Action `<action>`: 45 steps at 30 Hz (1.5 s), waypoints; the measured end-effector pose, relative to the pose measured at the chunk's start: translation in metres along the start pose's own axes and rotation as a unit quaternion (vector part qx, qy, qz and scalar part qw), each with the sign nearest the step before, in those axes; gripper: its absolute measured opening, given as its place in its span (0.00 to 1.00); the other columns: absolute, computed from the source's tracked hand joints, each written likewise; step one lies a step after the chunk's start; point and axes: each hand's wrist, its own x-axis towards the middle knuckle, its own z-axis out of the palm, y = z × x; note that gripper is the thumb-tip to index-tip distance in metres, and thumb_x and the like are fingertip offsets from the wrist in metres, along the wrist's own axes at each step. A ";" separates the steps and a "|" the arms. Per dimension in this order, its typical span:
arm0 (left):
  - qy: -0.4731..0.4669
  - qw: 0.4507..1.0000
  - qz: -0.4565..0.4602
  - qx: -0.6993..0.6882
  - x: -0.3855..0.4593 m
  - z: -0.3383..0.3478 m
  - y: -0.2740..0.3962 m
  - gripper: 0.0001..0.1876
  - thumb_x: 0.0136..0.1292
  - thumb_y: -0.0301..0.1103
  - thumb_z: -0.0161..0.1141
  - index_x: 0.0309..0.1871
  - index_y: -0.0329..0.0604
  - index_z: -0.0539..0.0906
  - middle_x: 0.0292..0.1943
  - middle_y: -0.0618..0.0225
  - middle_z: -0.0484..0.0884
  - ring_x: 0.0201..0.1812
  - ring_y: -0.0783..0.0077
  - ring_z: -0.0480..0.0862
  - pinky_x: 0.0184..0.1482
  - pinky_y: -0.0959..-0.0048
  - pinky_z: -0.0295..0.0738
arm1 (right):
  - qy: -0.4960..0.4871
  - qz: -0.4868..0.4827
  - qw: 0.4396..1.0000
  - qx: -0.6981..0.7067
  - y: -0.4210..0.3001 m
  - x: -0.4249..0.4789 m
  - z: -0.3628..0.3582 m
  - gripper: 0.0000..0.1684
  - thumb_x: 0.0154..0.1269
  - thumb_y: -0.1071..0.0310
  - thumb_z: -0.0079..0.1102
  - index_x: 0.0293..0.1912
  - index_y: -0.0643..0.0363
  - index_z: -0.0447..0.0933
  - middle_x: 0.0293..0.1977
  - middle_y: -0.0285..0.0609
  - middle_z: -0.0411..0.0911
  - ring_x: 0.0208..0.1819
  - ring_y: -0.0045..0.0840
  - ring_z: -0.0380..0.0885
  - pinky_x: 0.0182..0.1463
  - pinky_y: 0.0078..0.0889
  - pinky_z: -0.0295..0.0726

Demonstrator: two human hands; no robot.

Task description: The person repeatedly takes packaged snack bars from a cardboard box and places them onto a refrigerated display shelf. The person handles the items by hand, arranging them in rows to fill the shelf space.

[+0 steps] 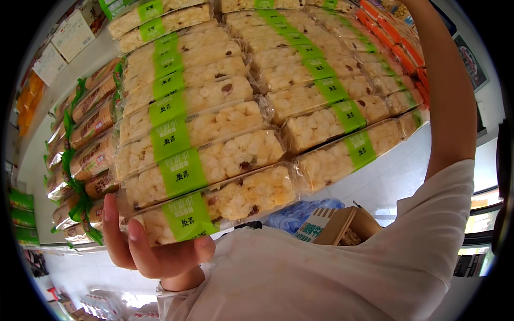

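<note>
Clear-wrapped puffed snack bars with green bands lie in long stacked rows before me. At the lower left, my left hand is at the near edge of the closest row. Its fingers are spread and curved, overlapping the left end of the nearest bar, and its thumb is by the bar's green band. Whether the fingertips press on the wrapper cannot be told. My right arm reaches up along the right side of the view, and my right hand lies beyond the top edge, out of view.
Packs of round biscuits with green ties lie left of the bars. Orange-red packets are at the upper right. White boxes stand at the upper left. Below the near edge are blue-tinted plastic bottles and an open cardboard box.
</note>
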 end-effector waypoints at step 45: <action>0.011 0.999 -0.036 -0.001 -0.003 0.002 0.009 0.35 0.71 0.57 0.56 0.72 0.40 0.71 0.68 0.37 0.66 0.62 0.40 0.80 0.57 0.50 0.79 | -0.038 -0.072 0.996 0.028 -0.027 0.101 -0.014 0.58 0.48 0.62 0.78 0.76 0.66 0.61 0.70 0.61 0.71 0.71 0.43 0.71 0.72 0.40 0.72</action>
